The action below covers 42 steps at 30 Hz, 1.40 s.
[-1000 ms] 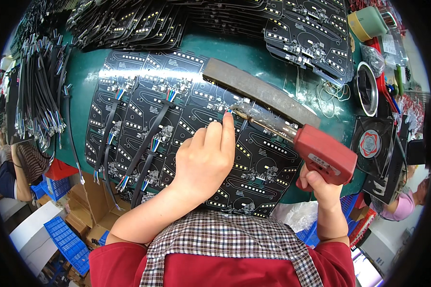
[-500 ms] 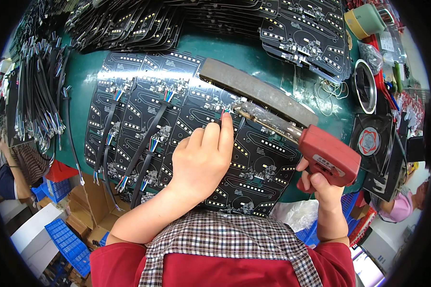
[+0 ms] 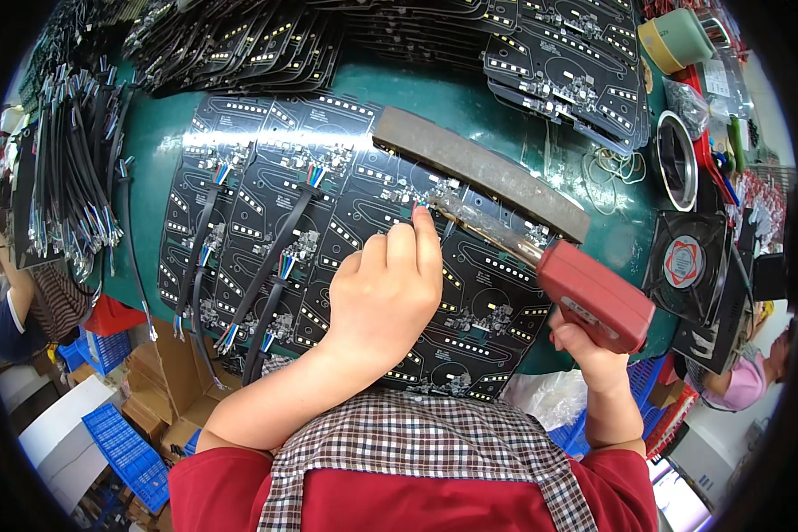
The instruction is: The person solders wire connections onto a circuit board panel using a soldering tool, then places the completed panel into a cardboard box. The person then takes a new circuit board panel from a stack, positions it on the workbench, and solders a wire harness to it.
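Black circuit boards (image 3: 457,355) with small white LEDs lie side by side in front of me. My left hand (image 3: 386,288) lies over them, its index finger stretched toward a solder spot and the other fingers curled. At that fingertip show the coloured wire ends of a cable (image 3: 421,205); the rest of it is hidden under the hand. My right hand (image 3: 590,350) grips the handle of a red soldering gun (image 3: 596,297), whose tip reaches the board right beside those wires. Other black cables (image 3: 279,239) are attached to the boards on the left.
A long grey metal bar (image 3: 479,168) lies across the boards behind the soldering gun. A bundle of black cables (image 3: 71,168) is at the left. Stacked boards (image 3: 567,62) stand at the back. A fan (image 3: 683,262) and a metal ring (image 3: 676,160) are at the right.
The soldering gun and my right hand have shifted a little to the left. My left hand has moved slightly right, its fingertip still at the wire ends.
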{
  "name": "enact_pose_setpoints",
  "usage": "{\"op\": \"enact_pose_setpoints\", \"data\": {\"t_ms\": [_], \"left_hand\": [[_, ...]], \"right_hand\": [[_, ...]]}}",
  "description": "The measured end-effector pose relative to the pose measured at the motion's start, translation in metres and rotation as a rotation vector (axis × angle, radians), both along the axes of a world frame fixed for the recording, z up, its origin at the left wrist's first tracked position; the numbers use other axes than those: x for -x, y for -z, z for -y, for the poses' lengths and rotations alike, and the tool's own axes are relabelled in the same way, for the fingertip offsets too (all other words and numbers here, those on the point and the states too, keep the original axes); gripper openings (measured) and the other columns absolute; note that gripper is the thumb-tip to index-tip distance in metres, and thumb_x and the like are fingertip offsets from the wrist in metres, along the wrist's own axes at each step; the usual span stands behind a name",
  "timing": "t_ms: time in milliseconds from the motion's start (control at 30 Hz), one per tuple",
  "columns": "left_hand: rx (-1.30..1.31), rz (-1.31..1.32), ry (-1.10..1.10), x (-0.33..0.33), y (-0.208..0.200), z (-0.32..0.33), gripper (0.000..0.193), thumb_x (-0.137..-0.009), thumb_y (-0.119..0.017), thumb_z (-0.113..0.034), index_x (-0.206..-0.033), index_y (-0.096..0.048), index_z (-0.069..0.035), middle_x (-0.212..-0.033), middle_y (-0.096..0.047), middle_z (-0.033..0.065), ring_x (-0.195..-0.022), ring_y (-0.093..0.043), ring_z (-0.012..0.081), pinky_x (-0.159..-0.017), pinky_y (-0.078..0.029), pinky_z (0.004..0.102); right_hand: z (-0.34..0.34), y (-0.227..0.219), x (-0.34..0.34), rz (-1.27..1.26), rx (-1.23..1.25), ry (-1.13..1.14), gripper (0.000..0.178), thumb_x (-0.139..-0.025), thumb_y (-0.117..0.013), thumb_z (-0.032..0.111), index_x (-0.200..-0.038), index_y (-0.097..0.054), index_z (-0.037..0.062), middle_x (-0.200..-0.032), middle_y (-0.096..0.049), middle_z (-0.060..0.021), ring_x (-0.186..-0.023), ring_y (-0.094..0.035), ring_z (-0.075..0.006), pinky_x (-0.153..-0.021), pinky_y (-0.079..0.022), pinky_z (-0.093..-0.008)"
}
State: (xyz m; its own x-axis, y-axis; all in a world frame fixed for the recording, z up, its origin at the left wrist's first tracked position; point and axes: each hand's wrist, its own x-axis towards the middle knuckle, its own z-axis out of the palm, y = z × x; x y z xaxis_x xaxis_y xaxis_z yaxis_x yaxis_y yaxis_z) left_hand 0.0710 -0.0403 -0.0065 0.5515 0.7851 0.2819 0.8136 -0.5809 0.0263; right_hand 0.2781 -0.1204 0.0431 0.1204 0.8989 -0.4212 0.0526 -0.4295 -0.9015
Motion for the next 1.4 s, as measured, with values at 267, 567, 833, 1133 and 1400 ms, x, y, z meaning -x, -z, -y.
{"op": "enact_pose_setpoints", "data": {"t_ms": [267, 567, 833, 1133, 1400], "left_hand": [[-0.011, 0.051, 0.017, 0.002, 0.004, 0.000, 0.037, -0.063, -0.057, -0.006, -0.100, -0.058, -0.003, -0.064, -0.041, 0.0000, -0.054, -0.047, 0.0111, -0.044, -0.038, 0.0219], [0.124, 0.281, 0.052, 0.004, 0.007, -0.006, 0.033, -0.064, -0.059, 0.000, -0.097, -0.058, -0.002, -0.065, -0.044, 0.0031, -0.054, -0.049, 0.0159, -0.046, -0.041, 0.0268], [0.170, 0.283, 0.058, 0.003, 0.004, -0.004, 0.033, -0.065, -0.058, 0.000, -0.098, -0.057, -0.001, -0.066, -0.044, 0.0053, -0.056, -0.051, 0.0188, -0.048, -0.043, 0.0277], [0.145, 0.169, 0.052, 0.001, 0.001, -0.003, 0.035, -0.065, -0.058, -0.003, -0.100, -0.056, 0.001, -0.070, -0.045, 0.0041, -0.063, -0.052, 0.0157, -0.053, -0.044, 0.0255], [0.123, 0.122, 0.076, 0.003, 0.001, -0.001, 0.038, -0.064, -0.059, -0.004, -0.102, -0.054, 0.002, -0.069, -0.044, 0.0039, -0.062, -0.053, 0.0147, -0.050, -0.045, 0.0255]], "right_hand": [[0.005, 0.001, -0.005, -0.130, -0.051, -0.006, 0.043, -0.073, -0.068, 0.015, -0.110, -0.052, 0.0001, -0.088, -0.058, -0.0039, -0.065, -0.046, -0.0075, -0.061, -0.040, -0.0227], [0.007, 0.005, -0.005, -0.141, -0.009, 0.040, 0.034, -0.073, -0.067, 0.011, -0.102, -0.054, 0.0012, -0.086, -0.058, -0.0050, -0.080, -0.054, -0.0132, -0.071, -0.044, -0.0264], [0.013, 0.007, -0.008, -0.051, 0.024, -0.004, 0.037, -0.070, -0.068, 0.009, -0.104, -0.054, 0.0006, -0.089, -0.059, -0.0061, -0.081, -0.055, -0.0142, -0.073, -0.044, -0.0274], [0.009, 0.005, -0.006, 0.157, -0.069, -0.118, 0.055, -0.067, -0.070, 0.012, -0.115, -0.048, -0.0024, -0.097, -0.060, -0.0117, -0.079, -0.057, -0.0171, -0.071, -0.046, -0.0288], [0.030, 0.009, 0.001, -0.097, -0.371, 0.255, 0.064, -0.072, -0.067, 0.032, -0.118, -0.040, -0.0036, -0.095, -0.057, -0.0189, -0.052, -0.052, -0.0149, -0.044, -0.043, -0.0235]]}}
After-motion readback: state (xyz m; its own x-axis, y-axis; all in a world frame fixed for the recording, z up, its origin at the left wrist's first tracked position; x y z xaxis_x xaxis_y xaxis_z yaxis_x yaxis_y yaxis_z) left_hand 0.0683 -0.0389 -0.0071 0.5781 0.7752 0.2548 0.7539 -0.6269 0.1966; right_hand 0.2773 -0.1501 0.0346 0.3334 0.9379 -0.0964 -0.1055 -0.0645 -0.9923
